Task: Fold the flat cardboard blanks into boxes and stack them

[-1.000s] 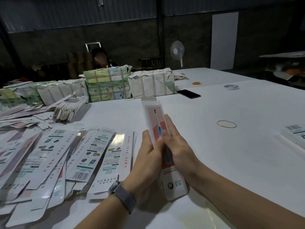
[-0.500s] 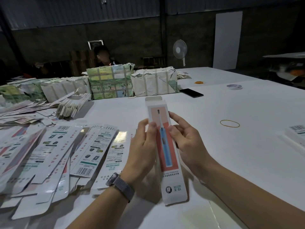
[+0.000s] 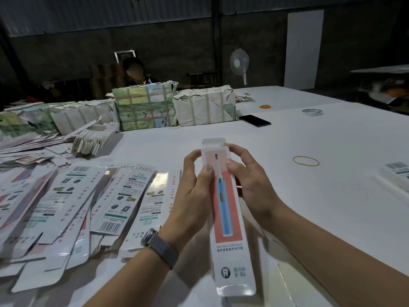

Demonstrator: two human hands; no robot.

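Worktop (image 3: 309,196): white, wide, carries everything listed here.

Bundles (image 3: 174,107): wrapped, strapped packs in a row along the worktop's far edge, well beyond the box; a person sits behind them.

Blanks (image 3: 88,200): flat printed cardboard, fanned in an overlapping spread left of the box, barcodes and green lettering face up. A second, looser heap (image 3: 93,140) lies farther back on the left, near the bundles.

Box (image 3: 228,218): long, narrow carton with a blue toothbrush printed on a red panel. Held above the worktop at centre, lengthwise away from the person, its far end flap (image 3: 213,141) standing open.

Left hand (image 3: 194,187): grips the box's left edge near the far end, thumb on the printed face, fingers curled behind. A grey watch (image 3: 158,243) sits on the wrist.

Right hand (image 3: 247,180): grips the box's right edge opposite the left hand, thumb on the face, forefinger reaching up to the corner just under the flap.

Second box (image 3: 398,173): white, barcode up, at the worktop's right margin, well apart from the held box; cut off by the frame.

Phone (image 3: 254,120): dark, flat, beyond the box, just right of the bundles.

Tape roll (image 3: 312,111): far right of the phone.

Rubber band (image 3: 305,161): yellow loop, flat on the worktop, right of the box.
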